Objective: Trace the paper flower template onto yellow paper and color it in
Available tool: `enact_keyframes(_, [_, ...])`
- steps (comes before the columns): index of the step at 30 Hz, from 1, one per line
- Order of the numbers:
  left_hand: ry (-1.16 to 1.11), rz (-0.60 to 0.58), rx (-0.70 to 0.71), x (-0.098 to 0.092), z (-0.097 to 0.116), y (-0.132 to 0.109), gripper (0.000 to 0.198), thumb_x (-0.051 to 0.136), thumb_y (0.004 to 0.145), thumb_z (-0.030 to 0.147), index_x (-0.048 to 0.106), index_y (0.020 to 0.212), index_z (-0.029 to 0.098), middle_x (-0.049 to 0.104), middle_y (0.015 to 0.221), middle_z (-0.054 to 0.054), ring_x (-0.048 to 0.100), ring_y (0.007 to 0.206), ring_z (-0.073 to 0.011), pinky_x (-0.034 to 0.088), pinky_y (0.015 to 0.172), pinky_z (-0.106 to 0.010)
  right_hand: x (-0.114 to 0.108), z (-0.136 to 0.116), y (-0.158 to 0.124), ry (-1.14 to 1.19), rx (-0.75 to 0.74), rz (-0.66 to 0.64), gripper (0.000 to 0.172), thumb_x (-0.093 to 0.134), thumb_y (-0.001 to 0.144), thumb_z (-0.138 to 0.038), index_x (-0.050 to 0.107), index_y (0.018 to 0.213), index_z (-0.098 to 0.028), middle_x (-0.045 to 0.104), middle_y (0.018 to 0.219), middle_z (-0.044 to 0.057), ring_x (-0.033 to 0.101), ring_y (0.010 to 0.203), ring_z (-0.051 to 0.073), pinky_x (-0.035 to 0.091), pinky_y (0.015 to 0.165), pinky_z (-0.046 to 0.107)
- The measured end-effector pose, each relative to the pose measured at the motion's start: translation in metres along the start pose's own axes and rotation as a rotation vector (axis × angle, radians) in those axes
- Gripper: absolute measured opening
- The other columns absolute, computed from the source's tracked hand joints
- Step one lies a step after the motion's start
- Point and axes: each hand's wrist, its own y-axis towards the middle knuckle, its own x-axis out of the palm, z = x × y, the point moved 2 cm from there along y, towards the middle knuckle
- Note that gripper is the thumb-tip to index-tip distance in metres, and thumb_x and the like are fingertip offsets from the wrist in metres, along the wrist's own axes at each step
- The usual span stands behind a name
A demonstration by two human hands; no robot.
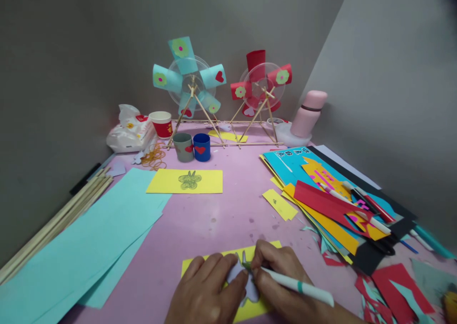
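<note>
At the near edge of the pink table, my left hand (209, 290) presses fingers-down on a small pale lilac paper cut-out (250, 290) that lies on a yellow paper strip (214, 262). My right hand (276, 276) is closed around a white pen with a teal band (303, 288); its tip touches the edge of the cut-out. Farther back lies another yellow strip (185, 181) with a green flower outline drawn on it.
Light blue sheets (89, 238) and wooden sticks (53, 226) lie at left. A stack of coloured paper with pens (332, 195) is at right, red scraps (392, 286) nearby. Two paper wheels (189, 81) (260, 83), small cups (193, 146) and a pink bottle (309, 114) stand at the back.
</note>
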Motion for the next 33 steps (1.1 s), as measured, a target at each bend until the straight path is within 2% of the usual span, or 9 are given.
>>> enact_keyframes(9, [-0.016,-0.005,0.002,-0.001,0.0,-0.001,0.025,0.039,0.093,0.017,0.064,0.095,0.023,0.067,0.094,-0.002,0.059,0.074,-0.0172,0.037,0.062,-0.03,0.0,0.005,-0.001,0.047,-0.012,-0.011,0.004,0.042,0.066,-0.02,0.042,0.063,-0.023,0.045,0.048,-0.005,0.041,0.042,0.011,0.029,0.041,0.022])
enact_keyframes(12, [-0.017,0.0,-0.006,0.0,0.0,-0.002,0.026,0.039,0.093,0.018,0.064,0.096,0.025,0.067,0.095,-0.002,0.059,0.075,-0.0177,0.037,0.063,-0.03,-0.001,0.009,-0.003,0.103,-0.001,0.075,0.007,0.044,0.072,-0.021,0.044,0.065,-0.023,0.041,0.048,-0.007,0.039,0.044,0.011,0.029,0.042,0.021])
enact_keyframes(15, [-0.023,0.006,-0.022,0.0,0.0,-0.002,0.026,0.039,0.094,0.02,0.064,0.098,0.026,0.067,0.096,-0.002,0.059,0.076,-0.018,0.036,0.063,-0.031,-0.002,0.012,-0.002,0.164,0.004,0.194,0.008,0.048,0.081,-0.027,0.049,0.075,-0.021,0.05,0.055,-0.004,0.043,0.049,0.012,0.034,0.046,0.022])
enact_keyframes(17, [-0.029,0.007,-0.029,-0.002,0.0,-0.001,0.027,0.038,0.094,0.02,0.064,0.098,0.026,0.067,0.095,-0.002,0.059,0.075,-0.0181,0.036,0.062,-0.031,-0.003,0.011,-0.001,0.14,-0.014,0.224,0.011,0.05,0.084,-0.03,0.053,0.08,-0.02,0.054,0.059,-0.003,0.046,0.051,0.013,0.036,0.047,0.022])
enact_keyframes(21, [-0.04,-0.015,-0.038,-0.005,0.003,0.0,0.03,0.035,0.095,0.02,0.064,0.1,0.027,0.067,0.094,-0.002,0.059,0.072,-0.0182,0.036,0.061,-0.031,-0.005,0.01,-0.003,-0.011,-0.122,0.176,0.019,0.049,0.089,-0.032,0.06,0.081,-0.018,0.057,0.059,-0.002,0.051,0.052,0.013,0.038,0.049,0.022])
enact_keyframes(24, [-0.044,-0.031,-0.06,-0.006,0.004,0.0,0.03,0.034,0.095,0.02,0.063,0.099,0.027,0.066,0.094,-0.002,0.058,0.074,-0.0188,0.036,0.062,-0.031,-0.008,0.009,-0.009,-0.127,-0.343,0.141,0.019,0.047,0.092,-0.026,0.063,0.084,-0.019,0.067,0.072,0.003,0.059,0.066,0.015,0.043,0.062,0.024])
enact_keyframes(27, [-0.049,-0.027,-0.059,-0.006,0.005,0.0,0.031,0.034,0.095,0.019,0.064,0.095,0.027,0.066,0.094,-0.002,0.058,0.075,-0.0187,0.036,0.064,-0.031,-0.007,0.008,-0.014,-0.24,-0.558,0.133,0.018,0.047,0.092,-0.023,0.064,0.088,-0.02,0.068,0.071,0.003,0.057,0.069,0.016,0.044,0.065,0.025])
enact_keyframes(33, [-0.012,-0.019,-0.042,-0.012,0.007,0.003,0.028,0.037,0.094,0.017,0.064,0.095,0.027,0.065,0.096,-0.003,0.056,0.076,-0.0176,0.036,0.064,-0.03,-0.004,0.005,-0.014,-0.329,-0.566,0.19,0.029,0.041,0.097,-0.029,0.064,0.082,-0.019,0.068,0.067,0.003,0.058,0.065,0.017,0.044,0.062,0.025])
